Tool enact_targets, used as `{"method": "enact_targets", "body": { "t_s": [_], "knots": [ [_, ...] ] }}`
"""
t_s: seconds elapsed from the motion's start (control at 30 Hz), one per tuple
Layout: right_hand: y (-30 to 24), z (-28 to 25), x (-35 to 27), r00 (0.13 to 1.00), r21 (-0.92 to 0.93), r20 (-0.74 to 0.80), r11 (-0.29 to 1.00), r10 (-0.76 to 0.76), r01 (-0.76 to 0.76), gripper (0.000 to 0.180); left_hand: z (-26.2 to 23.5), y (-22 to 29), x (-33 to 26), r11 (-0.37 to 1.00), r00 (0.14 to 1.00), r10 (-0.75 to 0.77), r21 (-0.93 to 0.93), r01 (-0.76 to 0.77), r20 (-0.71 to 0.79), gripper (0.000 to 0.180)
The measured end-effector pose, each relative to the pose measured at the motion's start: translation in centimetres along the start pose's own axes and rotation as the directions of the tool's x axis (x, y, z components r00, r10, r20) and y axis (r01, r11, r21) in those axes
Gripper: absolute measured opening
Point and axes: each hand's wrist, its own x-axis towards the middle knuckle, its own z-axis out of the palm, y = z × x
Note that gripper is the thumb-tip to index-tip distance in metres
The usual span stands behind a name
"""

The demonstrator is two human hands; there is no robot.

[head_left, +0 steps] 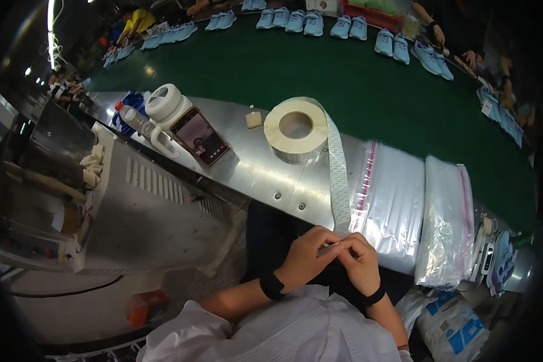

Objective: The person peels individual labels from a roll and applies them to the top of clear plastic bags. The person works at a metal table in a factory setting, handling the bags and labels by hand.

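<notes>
At the far left of the frame sits a grey metal machine [145, 205] with vent slots, and just above it, on the steel counter [253, 169], I see a white jug [166, 105] with a handle, a small bottle with a red cap [133, 119] and a phone [200, 136] lying face up. Moving toward the middle, a big roll of sticker labels [295, 128] lies flat on the counter, and its strip [339, 181] runs down over the counter's edge toward me. My left hand [304, 256] and right hand [361, 262] meet at the bottom centre of the frame, both pinching the loose end of that strip between thumb and fingertips, the two hands touching each other. It looks to me like I am at the step of peeling a single label off the backing; the next move would call for a fine nail-edge grip so it lifts cleanly without creasing. To the right of the strip lie two stacks of clear zip bags [392, 199], one flat and one [446, 223] bulging. Across the top runs a green conveyor belt [344, 78] lined with pale blue shoes [304, 23], with other people's hands at the upper right.
</notes>
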Motion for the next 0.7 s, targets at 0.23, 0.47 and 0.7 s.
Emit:
{"method": "enact_targets", "body": {
  "t_s": [0.23, 0.47, 0.7],
  "knots": [
    [1.5, -0.7, -1.2, 0.996, -0.263, -0.05, 0.963, -0.077, 0.062, 0.005, -1.5, -0.8, 2.0, 0.988, 0.991, -0.096, -0.129, 0.083, -0.098, 0.008],
    [1.4, -4.8, -1.1, 0.91, -0.614, -0.307, 0.788, -0.278, 0.033, 0.004, 1.1, 0.9, 4.3, 0.767, 0.924, -0.254, -0.522, 0.373, 0.286, 0.026],
    [4.3, -3.8, 0.2, 0.824, -0.845, -0.427, 0.489, -0.374, -0.216, 0.019, 6.3, -3.2, 5.9, 0.284, 0.928, -0.24, -0.894, 0.346, 0.283, 0.036]
  ]
}}
